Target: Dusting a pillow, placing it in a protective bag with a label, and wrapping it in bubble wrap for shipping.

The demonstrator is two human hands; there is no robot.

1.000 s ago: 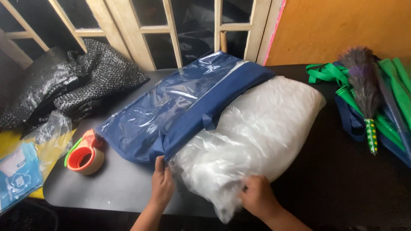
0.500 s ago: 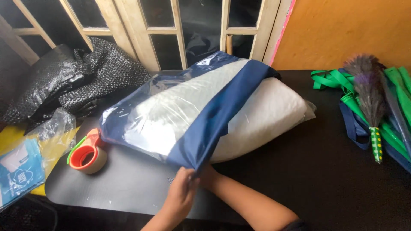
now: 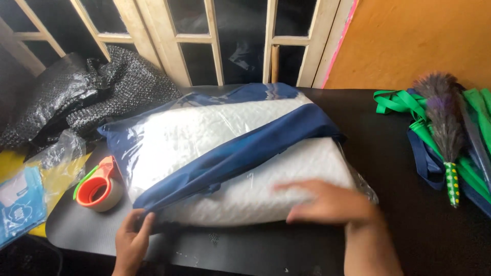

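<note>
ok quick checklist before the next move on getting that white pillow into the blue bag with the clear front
1. Left hand gripping the blue fabric bag with clear plastic front at its near corner: ok.
2. Right hand flat on the white quilted pillow in plastic wrap: ok.
3. Pillow fully inside the bag: not ok, its near long side is uncovered.
4. Orange tape dispenser apart from the bag: ok, just beside it.
5. Bag's closure: cannot tell.
6. Purple feather duster out of the way: ok.
</note>
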